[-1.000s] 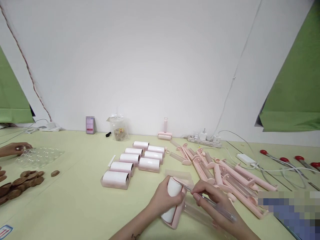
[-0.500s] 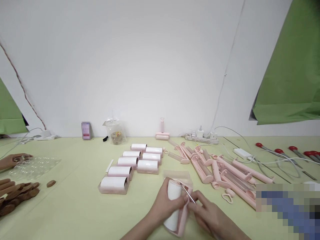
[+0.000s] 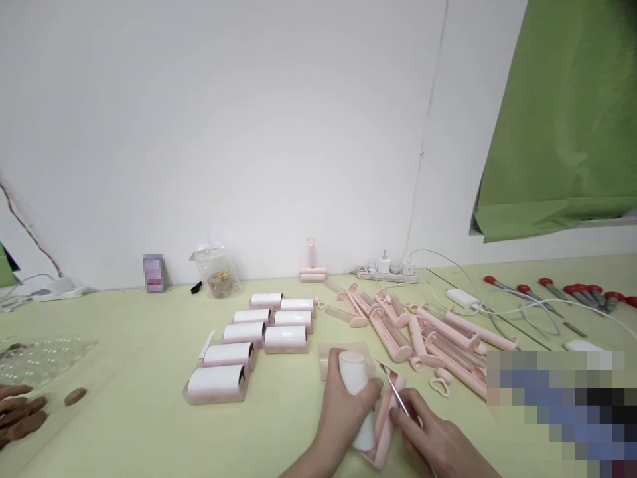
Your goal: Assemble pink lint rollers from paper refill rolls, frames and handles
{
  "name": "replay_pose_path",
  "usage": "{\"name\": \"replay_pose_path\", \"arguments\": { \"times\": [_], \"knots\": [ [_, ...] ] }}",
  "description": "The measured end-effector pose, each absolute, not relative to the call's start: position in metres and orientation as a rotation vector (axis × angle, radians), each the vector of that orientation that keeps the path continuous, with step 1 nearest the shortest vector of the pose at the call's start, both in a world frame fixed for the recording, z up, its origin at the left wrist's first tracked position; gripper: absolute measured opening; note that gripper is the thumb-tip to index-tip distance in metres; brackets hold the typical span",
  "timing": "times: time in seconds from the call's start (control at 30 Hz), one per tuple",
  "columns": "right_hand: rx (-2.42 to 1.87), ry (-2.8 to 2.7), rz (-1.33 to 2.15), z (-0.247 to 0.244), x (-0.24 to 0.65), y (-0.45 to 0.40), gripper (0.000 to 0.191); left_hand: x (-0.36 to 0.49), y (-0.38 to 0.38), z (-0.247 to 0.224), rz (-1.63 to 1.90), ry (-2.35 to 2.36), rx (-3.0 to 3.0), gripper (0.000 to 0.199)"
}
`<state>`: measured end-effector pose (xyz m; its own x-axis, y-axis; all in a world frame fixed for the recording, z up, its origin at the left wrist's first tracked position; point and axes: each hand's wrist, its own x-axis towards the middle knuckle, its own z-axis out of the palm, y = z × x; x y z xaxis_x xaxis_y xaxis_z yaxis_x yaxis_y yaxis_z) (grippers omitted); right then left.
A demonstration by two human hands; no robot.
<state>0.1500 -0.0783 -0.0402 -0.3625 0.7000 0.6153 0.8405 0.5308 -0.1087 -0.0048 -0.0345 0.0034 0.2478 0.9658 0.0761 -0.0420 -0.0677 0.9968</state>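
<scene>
My left hand (image 3: 346,401) is wrapped round a white lint roller roll (image 3: 354,378), tilted with its pinkish round end up. A pink lint roller frame (image 3: 382,435) lies against the roll's right side, between my hands. In my right hand (image 3: 430,428) is a slim silvery pointed tool (image 3: 398,396), its tip just right of the roll's top. The tool's exact kind cannot be made out. Behind my left hand lies a clear plastic cover (image 3: 326,358). To the left stand several white rolls in pale pink holders (image 3: 216,380), in two columns.
Pink roller frames and clear covers (image 3: 391,332) are heaped to the right, near a heart-shaped pink piece (image 3: 440,386). A power strip (image 3: 388,274), cables and red-ended tools (image 3: 522,290) lie beyond. At far left, another person's hand (image 3: 14,392) is by brown oval pieces (image 3: 75,396).
The roll and pink frame have shifted slightly right, and the frame now shows more beside the roll. The tool tip has moved away from the roll's top. The view has turned right.
</scene>
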Motion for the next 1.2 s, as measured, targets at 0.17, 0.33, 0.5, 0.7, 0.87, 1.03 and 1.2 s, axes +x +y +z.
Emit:
{"name": "replay_pose_path", "arguments": {
  "times": [0.17, 0.33, 0.5, 0.7, 0.87, 1.03, 1.2],
  "knots": [
    [-1.346, -2.12, -0.323, -0.04, 0.173, -0.071, 0.023, -0.021, -0.019, 0.02, 1.107, 1.083, 1.595, 0.028],
    [-1.402, -2.032, -0.026, -0.011, 0.187, -0.07, 0.018, -0.048, -0.013, 0.024, 1.035, 1.38, 1.96, 0.033],
    [-1.301, -1.881, 0.643, 0.034, 0.147, -0.065, 0.021, -0.053, -0.009, 0.017, 0.938, 1.503, 2.293, 0.035],
    [-1.105, -1.893, 0.483, 0.047, 0.106, -0.033, 0.011, -0.05, -0.003, 0.008, 0.942, 1.516, 2.47, 0.034],
    [-1.031, -1.86, 0.819, 0.043, 0.105, -0.021, 0.015, -0.05, -0.001, 0.003, 1.018, 1.369, 2.636, 0.031],
    [-1.014, -1.814, 0.902, 0.037, 0.111, -0.025, 0.016, -0.053, -0.005, 0.008, 0.845, 1.327, 2.753, 0.033],
    [-1.012, -1.75, 0.948, 0.038, 0.109, -0.027, 0.015, -0.052, -0.007, 0.008, 0.742, 1.39, 2.766, 0.034]
  ]
}}
